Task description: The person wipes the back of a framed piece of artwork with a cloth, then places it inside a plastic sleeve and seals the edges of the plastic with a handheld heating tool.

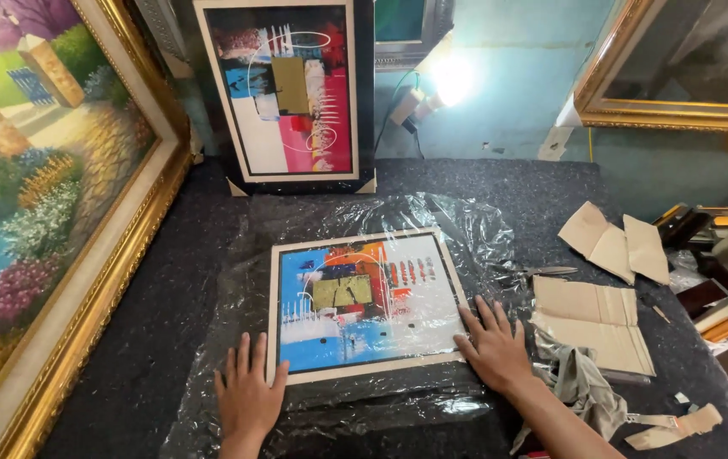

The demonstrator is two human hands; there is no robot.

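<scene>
From the head view, a small abstract painting in blues, reds and a gold square with a pale border (364, 302) lies flat on a sheet of crinkled clear plastic film (466, 225), which is spread over the dark speckled worktop (168, 280). The painting sits directly ahead of the person, between the 2 hands, its long axis running left to right and slightly turned, so its right end lies farther from the person than its left. The left hand (247, 393) rests palm down with fingers spread wide on the film just beside the painting's lower left corner, holding nothing. The right hand (493, 344) also lies flat and open, fingers fanned, its fingertips on the painting's lower right edge; it is the nearer hand to the picture, touching it, while the left looks to be just off the border. To the right of the right hand lie folded pieces of brown cardboard (589, 319), a crumpled grey cloth (580, 382) and a pair of scissors (538, 272). A larger abstract painting in a black frame (291, 89) leans against the blue-green wall (508, 102) at the back, well apart from the hands. A big landscape painting in an ornate gold frame (49, 212) stands along the left edge of the worktop.
</scene>
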